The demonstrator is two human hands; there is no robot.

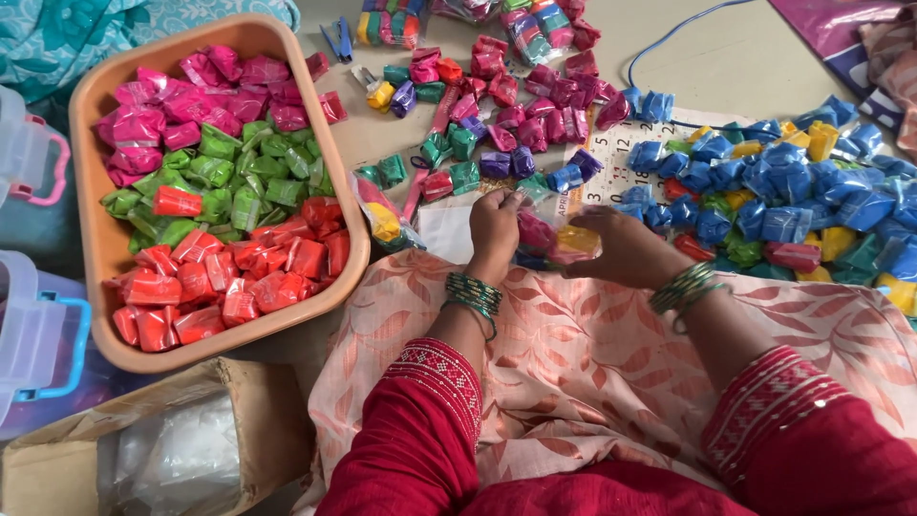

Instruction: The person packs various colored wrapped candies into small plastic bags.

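My left hand [494, 229] and my right hand [621, 250] meet over my lap, together gripping a clear plastic bag [559, 241] that holds small pink and yellow packets. Both wrists carry green bangles, and my sleeves are red. Just beyond my hands lie loose packets in green, purple and magenta [497, 124]. A big heap of blue, yellow and green packets [793, 201] spreads to the right of my right hand. Another filled clear bag [382, 222] lies to the left of my left hand.
An orange plastic tub [95, 239] at left holds pink, green and red packets in groups. A cardboard box with clear plastic [162, 449] sits at bottom left. Clear containers with coloured handles [29, 325] stand at the far left. Blue scissors [336, 38] lie at the top.
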